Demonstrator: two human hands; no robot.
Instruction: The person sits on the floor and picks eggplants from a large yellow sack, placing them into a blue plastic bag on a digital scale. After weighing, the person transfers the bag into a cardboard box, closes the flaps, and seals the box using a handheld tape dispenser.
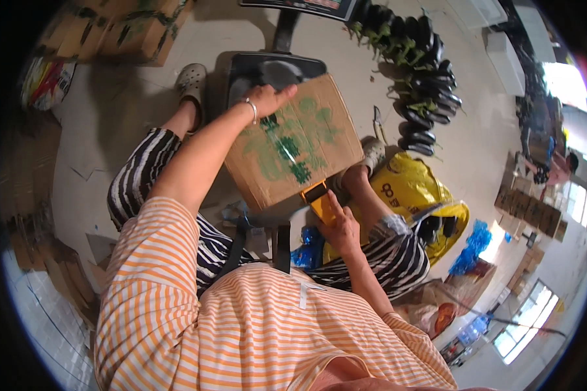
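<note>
A cardboard box (293, 141) with green printing stands tilted in front of me, with clear tape along its middle. My left hand (269, 100) rests over its upper left edge, thumb spread on the printed face and fingers partly hidden. An orange tape dispenser (323, 206) is in my right hand (342, 229), its head against the box's lower edge. Behind the box is the dark platform of a scale (242, 73), partly covered by the box.
Many eggplants (423, 83) lie in a curved row on the floor at right. Pruning shears (379, 122) lie near my right shoe. A yellow sack (408, 183) holds more eggplants. Cardboard boxes (149, 41) are at upper left. Another person (560, 168) is far right.
</note>
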